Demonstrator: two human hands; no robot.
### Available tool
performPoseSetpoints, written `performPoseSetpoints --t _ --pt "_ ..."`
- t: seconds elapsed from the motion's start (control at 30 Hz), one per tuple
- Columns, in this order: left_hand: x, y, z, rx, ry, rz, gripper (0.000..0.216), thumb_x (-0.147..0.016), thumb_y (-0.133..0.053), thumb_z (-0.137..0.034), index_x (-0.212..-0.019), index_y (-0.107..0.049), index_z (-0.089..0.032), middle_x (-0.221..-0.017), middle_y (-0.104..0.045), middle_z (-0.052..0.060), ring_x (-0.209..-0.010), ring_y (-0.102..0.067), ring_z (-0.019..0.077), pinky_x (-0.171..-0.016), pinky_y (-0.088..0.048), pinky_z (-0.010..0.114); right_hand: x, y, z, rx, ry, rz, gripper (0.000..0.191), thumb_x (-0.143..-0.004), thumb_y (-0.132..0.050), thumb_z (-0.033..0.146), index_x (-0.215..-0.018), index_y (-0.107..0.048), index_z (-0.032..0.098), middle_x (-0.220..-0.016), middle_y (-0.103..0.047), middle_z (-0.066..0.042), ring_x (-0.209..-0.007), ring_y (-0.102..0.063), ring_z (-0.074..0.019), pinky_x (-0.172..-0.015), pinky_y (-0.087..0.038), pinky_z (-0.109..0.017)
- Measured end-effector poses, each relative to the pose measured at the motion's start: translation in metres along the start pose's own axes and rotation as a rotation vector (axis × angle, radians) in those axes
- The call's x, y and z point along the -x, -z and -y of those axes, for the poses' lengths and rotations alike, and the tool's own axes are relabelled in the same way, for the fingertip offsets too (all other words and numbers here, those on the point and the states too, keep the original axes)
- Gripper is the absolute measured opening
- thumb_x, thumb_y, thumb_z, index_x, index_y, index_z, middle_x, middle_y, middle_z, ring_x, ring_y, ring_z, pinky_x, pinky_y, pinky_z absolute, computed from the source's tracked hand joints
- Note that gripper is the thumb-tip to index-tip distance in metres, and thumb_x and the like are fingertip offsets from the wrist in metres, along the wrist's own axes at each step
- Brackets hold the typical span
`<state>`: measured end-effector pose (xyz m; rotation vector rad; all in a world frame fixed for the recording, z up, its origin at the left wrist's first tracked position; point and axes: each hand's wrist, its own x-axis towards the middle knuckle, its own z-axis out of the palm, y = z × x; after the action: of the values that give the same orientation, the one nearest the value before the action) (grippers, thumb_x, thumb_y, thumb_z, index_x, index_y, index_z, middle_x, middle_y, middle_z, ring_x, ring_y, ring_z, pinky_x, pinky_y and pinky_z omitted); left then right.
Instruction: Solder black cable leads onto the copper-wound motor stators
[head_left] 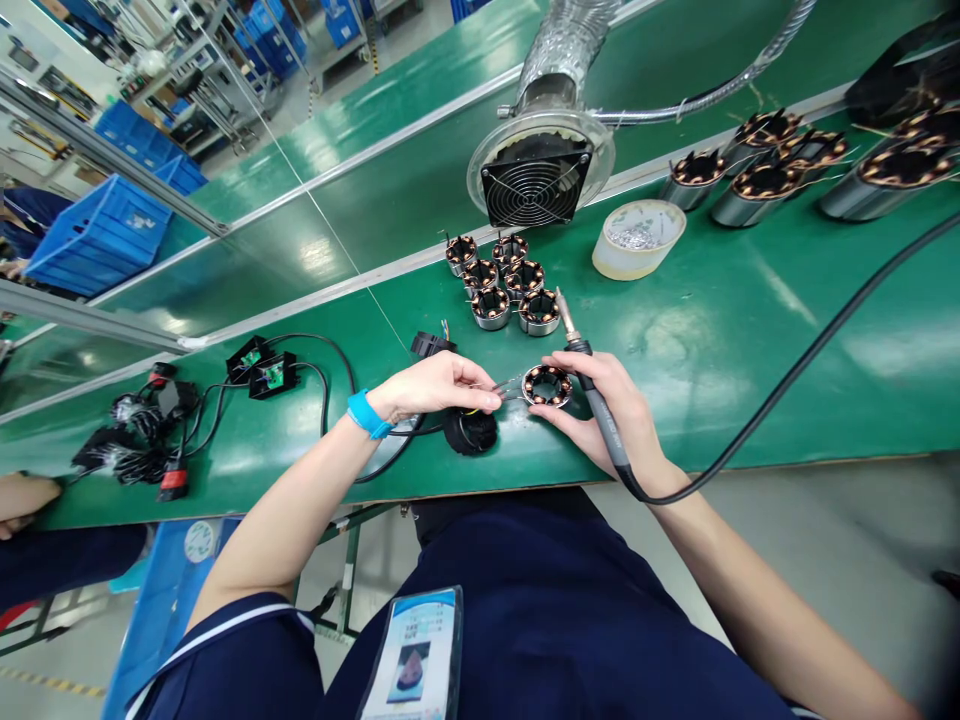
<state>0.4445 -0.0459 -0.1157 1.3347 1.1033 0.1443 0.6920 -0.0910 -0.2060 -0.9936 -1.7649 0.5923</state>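
My right hand (pixel 600 400) grips a small motor stator (pixel 547 386) with copper windings between thumb and fingers. A soldering iron (pixel 600 410) also rests in that hand, its metal tip pointing up and away past the stator. My left hand (pixel 450 385), with a blue wristband (pixel 367 413), is closed in a pinch on thin wire leads (pixel 510 388) on the stator's left side. Just below the left fingers lies a round black part (pixel 472 432). Behind them sits a small black housing (pixel 433 344) with coloured wires.
Several small stators (pixel 491 308) stand behind my hands. Farther right are a cream tub (pixel 637 240) and larger stators (pixel 757 190). A fume extractor (pixel 536 185) overhangs the bench. Black cables and boxes (pixel 271 375) lie left. A co-worker's hand (pixel 26 500) rests at the left edge.
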Motion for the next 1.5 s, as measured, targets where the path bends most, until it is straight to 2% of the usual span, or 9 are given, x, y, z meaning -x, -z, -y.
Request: performPoseSetpoints --t 0.33,0.57,0.73,0.87,0.97,1.17,1.27,1.37,1.5 --pt "-0.005 -0.004 0.004 -0.044 0.022 -0.093 0.041 -0.072 -0.083 -0.054 -0.076 -0.079 -0.013 -0.07 -0.07 0.004 -0.063 -0.05 0.0102 -0.061 -0.035 0.025 0.0 -0.001 -0.001 -0.007 0.008 -0.007 0.062 -0.085 -0.083 0.033 -0.139 -0.053 0.031 -0.123 -0.066 -0.007 -0.11 -0.065 -0.0265 -0.097 -0.058 -0.046" --pt "-0.001 -0.004 0.004 -0.032 -0.01 -0.055 0.041 -0.078 -0.079 -0.052 -0.087 -0.081 -0.013 -0.073 -0.07 0.004 -0.068 -0.055 0.0117 -0.066 -0.039 0.024 0.001 -0.001 -0.001 0.006 0.018 -0.017 0.062 -0.085 -0.083 0.034 -0.14 -0.053 0.032 -0.122 -0.066 -0.007 -0.11 -0.065 -0.0273 -0.097 -0.058 -0.047" --pt "0.014 -0.006 -0.001 0.005 -0.029 0.014 0.036 -0.081 -0.079 -0.047 -0.089 -0.081 -0.012 -0.074 -0.071 0.005 -0.068 -0.055 0.0117 -0.068 -0.043 0.024 0.003 -0.003 0.003 0.029 0.065 0.042 0.064 -0.085 -0.083 0.039 -0.141 -0.052 0.031 -0.121 -0.066 -0.008 -0.112 -0.066 -0.0283 -0.097 -0.059 -0.046" --pt "0.041 0.001 -0.009 0.079 -0.007 -0.075 0.029 -0.079 -0.081 -0.042 -0.083 -0.082 -0.013 -0.08 -0.075 0.007 -0.066 -0.054 0.0104 -0.065 -0.043 0.023 0.002 -0.001 0.006 0.063 0.11 0.056 0.067 -0.083 -0.084 0.042 -0.142 -0.053 0.03 -0.124 -0.065 -0.01 -0.113 -0.065 -0.0297 -0.095 -0.059 -0.044" --pt "0.069 0.018 -0.013 0.118 -0.009 -0.218 0.024 -0.077 -0.082 -0.038 -0.078 -0.081 -0.014 -0.078 -0.075 0.008 -0.063 -0.055 0.0104 -0.063 -0.044 0.023 -0.004 0.004 0.005 0.084 0.132 0.03 0.065 -0.086 -0.082 0.038 -0.143 -0.052 0.03 -0.118 -0.067 -0.01 -0.109 -0.065 -0.0297 -0.092 -0.06 -0.044" --pt "0.108 0.081 -0.012 0.196 -0.09 -0.685 0.019 -0.067 -0.085 -0.034 -0.07 -0.079 -0.016 -0.065 -0.07 0.006 -0.055 -0.055 0.0114 -0.056 -0.044 0.024 -0.035 0.006 0.004 0.184 0.122 -0.041 0.055 -0.093 -0.073 0.03 -0.144 -0.051 0.033 -0.12 -0.065 -0.009 -0.108 -0.065 -0.0297 -0.096 -0.057 -0.047" --pt "0.095 0.113 -0.012 0.21 -0.145 -0.79 0.021 -0.064 -0.086 -0.033 -0.072 -0.079 -0.015 -0.073 -0.074 0.007 -0.059 -0.058 0.0107 -0.058 -0.045 0.024 -0.052 0.0 0.002 0.209 0.104 -0.042 0.052 -0.095 -0.068 0.028 -0.144 -0.051 0.031 -0.122 -0.063 -0.011 -0.107 -0.066 -0.0301 -0.097 -0.056 -0.049" --pt "0.062 0.141 -0.01 0.22 -0.169 -0.733 0.029 -0.062 -0.089 -0.033 -0.079 -0.08 -0.011 -0.079 -0.075 0.01 -0.061 -0.058 0.0099 -0.058 -0.043 0.022 -0.063 -0.007 -0.003 0.235 0.108 -0.022 0.05 -0.097 -0.064 0.026 -0.145 -0.051 0.03 -0.119 -0.062 -0.011 -0.104 -0.066 -0.0304 -0.094 -0.057 -0.049" --pt "0.014 0.167 0.004 0.222 -0.138 -0.669 0.031 -0.064 -0.089 -0.034 -0.079 -0.079 -0.009 -0.065 -0.067 0.006 -0.051 -0.046 0.0056 -0.045 -0.023 0.021 -0.067 -0.015 -0.014 0.262 0.116 0.007 0.047 -0.099 -0.06 0.025 -0.145 -0.052 0.029 -0.12 -0.062 -0.012 -0.105 -0.065 -0.0308 -0.089 -0.058 -0.048"
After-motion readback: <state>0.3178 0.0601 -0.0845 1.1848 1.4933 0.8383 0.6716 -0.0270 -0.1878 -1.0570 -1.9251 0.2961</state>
